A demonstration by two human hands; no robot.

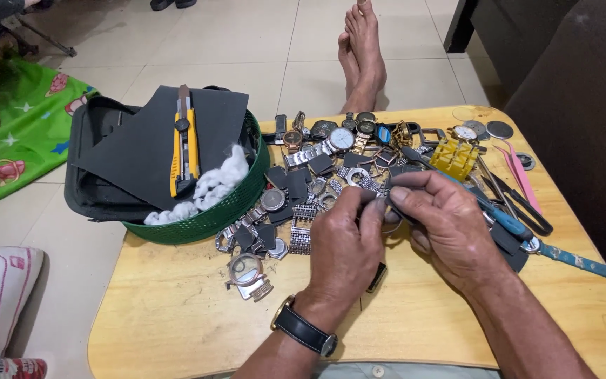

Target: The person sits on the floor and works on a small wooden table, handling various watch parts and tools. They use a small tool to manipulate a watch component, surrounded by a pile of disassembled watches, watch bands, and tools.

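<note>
My left hand and my right hand meet over the middle of a small wooden table. Together their fingertips pinch a small dark watch part with a thin metal ring hanging from it. A dark strap piece pokes out below my left palm. My left wrist wears a black-strapped watch. Just beyond my fingers lies a heap of watches, cases and metal bracelets.
A green basket at the table's left holds dark sheets, white cotton and a yellow utility knife. A yellow plastic holder, pink tweezers, and blue-handled tools lie right. My bare feet rest on the tiled floor beyond.
</note>
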